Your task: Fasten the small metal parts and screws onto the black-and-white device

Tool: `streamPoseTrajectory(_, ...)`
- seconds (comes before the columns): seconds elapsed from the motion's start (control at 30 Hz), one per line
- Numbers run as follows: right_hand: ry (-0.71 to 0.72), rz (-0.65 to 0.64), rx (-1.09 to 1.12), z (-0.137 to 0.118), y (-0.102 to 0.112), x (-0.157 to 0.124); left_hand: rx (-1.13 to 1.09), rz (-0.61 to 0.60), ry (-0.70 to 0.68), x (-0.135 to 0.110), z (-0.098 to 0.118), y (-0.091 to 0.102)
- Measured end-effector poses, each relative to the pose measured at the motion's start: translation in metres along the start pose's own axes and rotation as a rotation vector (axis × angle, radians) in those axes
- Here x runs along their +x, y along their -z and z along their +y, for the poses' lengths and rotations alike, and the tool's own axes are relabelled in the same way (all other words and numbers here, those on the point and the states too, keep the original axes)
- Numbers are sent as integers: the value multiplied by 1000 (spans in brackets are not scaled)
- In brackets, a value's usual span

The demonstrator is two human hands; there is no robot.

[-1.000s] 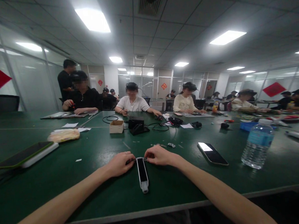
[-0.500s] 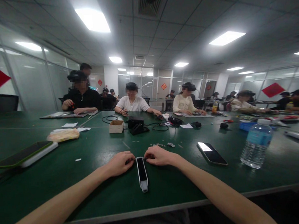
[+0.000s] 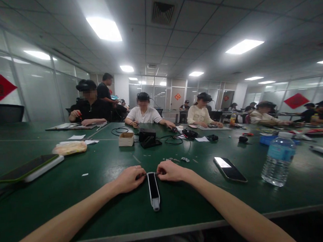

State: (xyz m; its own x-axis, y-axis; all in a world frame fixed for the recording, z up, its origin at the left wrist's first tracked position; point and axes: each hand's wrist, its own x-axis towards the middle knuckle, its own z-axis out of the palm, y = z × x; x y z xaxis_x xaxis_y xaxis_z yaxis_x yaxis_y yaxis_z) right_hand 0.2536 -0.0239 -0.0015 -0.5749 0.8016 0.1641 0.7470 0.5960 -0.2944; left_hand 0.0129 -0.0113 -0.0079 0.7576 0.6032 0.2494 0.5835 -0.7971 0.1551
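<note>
A narrow black-and-white device (image 3: pixel 153 188), shaped like a remote, lies lengthwise on the green table (image 3: pixel 106 200) straight in front of me. My left hand (image 3: pixel 129 178) rests at its far end on the left side, fingers curled and pinched on a small tool I cannot make out. My right hand (image 3: pixel 169 171) sits at the far end on the right side, fingers also curled and pressed against the device's top. Small screws or metal bits (image 3: pixel 175 159) lie just beyond my hands.
A dark phone (image 3: pixel 229 169) and a water bottle (image 3: pixel 278 160) lie to the right. A phone on a white pad (image 3: pixel 28 168) and a plastic bag (image 3: pixel 69 147) are at the left. A small cardboard box (image 3: pixel 126 139), black gear and cables sit mid-table. Several people work along the far side.
My hands and the device have stayed put. The view has tilted slightly. A standing person in black behind the seated worker at far left has walked to the right.
</note>
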Motion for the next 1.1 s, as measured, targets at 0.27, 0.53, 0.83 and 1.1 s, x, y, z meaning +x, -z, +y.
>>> streamPoseTrajectory(0.27, -94, -40, 120, 3, 5, -2, -10, -14, 21, 0, 3, 4)
streamPoseTrajectory(0.53, -84, 127, 140, -2, 4, -3, -26, -14, 26, -1, 1, 1)
streamPoseTrajectory(0.83, -69, 94, 241, -2, 2, -3, -62, -39, 44, -3, 5, 7)
streamPoseTrajectory(1.1, -36, 106, 304, -2, 0, -2, -72, -52, 55, -4, 5, 9)
